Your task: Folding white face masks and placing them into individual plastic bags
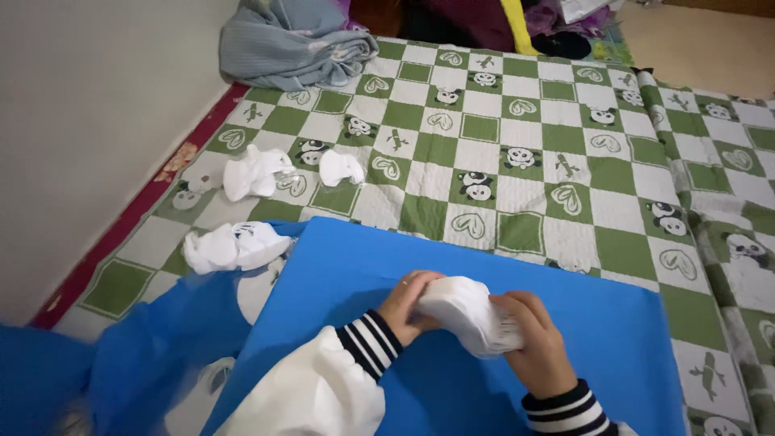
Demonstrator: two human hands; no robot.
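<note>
Count, head view: two hands, left hand (410, 307) and right hand (537, 343), both closed on one white cloth piece (468, 313). Three more white bundles lie loose on the quilt: first bundle (254, 171), second bundle (341, 167), third bundle (234, 246). Also one blue sheet (484, 274), one green-and-white checked quilt (525, 137), one grey crumpled garment (295, 40).

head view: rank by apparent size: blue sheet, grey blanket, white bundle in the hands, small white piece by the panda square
1. blue sheet, though nearness to the camera inflates it
2. grey blanket
3. white bundle, gripped by left hand and right hand, also near the camera
4. small white piece
</note>
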